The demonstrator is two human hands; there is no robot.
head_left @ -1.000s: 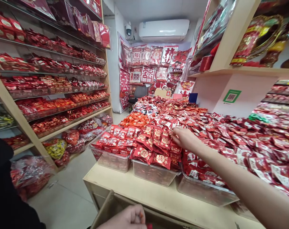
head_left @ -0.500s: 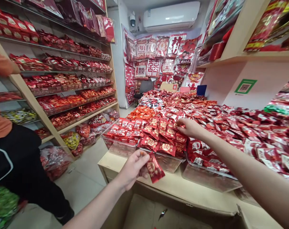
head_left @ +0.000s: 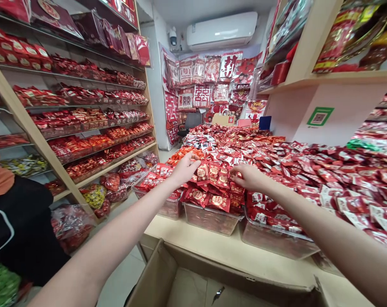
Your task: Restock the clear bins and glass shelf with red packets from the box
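My left hand (head_left: 187, 167) is over the back left of the middle clear bin (head_left: 212, 218), at the red packets with gold print (head_left: 217, 200). Its fingers are bent, and whether they grip a packet is hidden. At the same bin's back right corner is my right hand (head_left: 246, 177), its fingers curled down onto the packets; their tips are hard to make out. The packets between the two hands lie in overlapping rows.
An open cardboard box (head_left: 196, 260) stands below the counter edge (head_left: 177, 228). Clear bins with more red packets flank the middle one. Shelves (head_left: 116, 168) line the left, where a person in black trousers (head_left: 27, 226) stands. A wooden cabinet (head_left: 308, 79) overhangs at right.
My left hand has moved up and forward from the counter's front edge to the packets in the bin. The packet it held is no longer visible in it. My right hand stays at the bin.
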